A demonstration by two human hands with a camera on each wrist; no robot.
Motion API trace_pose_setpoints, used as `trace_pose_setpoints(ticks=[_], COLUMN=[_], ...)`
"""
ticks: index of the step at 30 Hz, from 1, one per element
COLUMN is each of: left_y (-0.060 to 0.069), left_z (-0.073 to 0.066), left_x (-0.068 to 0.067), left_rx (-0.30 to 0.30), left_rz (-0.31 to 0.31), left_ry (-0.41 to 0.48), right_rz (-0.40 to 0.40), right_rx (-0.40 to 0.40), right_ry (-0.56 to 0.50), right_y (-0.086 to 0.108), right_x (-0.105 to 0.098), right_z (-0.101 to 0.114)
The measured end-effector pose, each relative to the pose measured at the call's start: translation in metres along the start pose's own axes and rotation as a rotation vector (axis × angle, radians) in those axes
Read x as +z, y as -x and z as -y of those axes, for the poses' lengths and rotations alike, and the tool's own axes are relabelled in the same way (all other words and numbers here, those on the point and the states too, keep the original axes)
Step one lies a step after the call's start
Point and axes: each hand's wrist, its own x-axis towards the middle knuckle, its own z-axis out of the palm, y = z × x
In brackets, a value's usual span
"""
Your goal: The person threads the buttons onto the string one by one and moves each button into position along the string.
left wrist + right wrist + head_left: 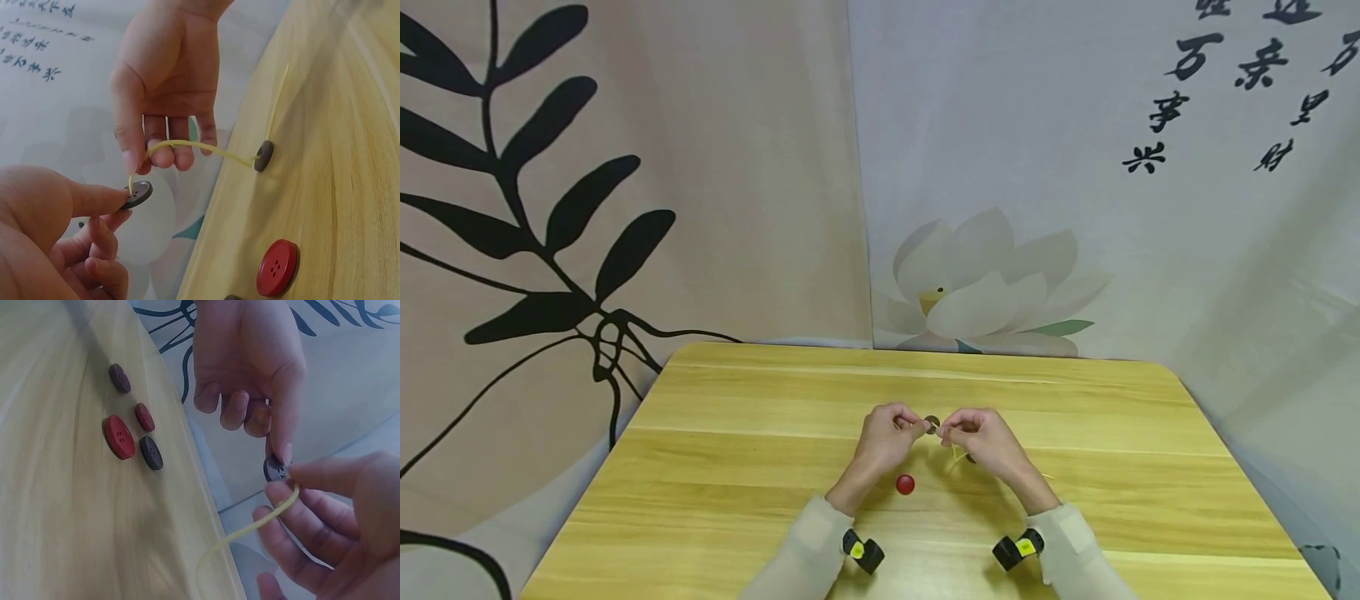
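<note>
A dark four-hole button (139, 195) is pinched between the thumb and a finger of the left hand (886, 437). The right hand (987, 438), close beside it, pinches a yellow cord (275, 512) at the button's face. In the left wrist view the cord's end lies at the button's holes; whether it passes through cannot be told. From the right hand the cord runs to another dark button (264, 156) at the table, which it passes through, with a loose tail beyond.
On the wooden table (737, 500) lies a large red button (906, 484), nearer the person than the hands. The right wrist view also shows a smaller red button (144, 417), a dark maroon button (119, 379) and a black button (151, 452). A printed curtain stands behind.
</note>
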Motion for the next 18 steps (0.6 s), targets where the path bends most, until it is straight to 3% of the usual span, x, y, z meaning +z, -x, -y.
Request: trace_pose_setpoints(ticks=[18], left_y=[0.003], left_z=[-0.001], left_x=[0.001], left_rx=[-0.022], left_rz=[0.016], left_ry=[-0.003], right_rz=[-0.11], right_rx=[-0.039], right_ry=[0.049], right_y=[-0.005], right_x=[0.008], right_z=[-0.013])
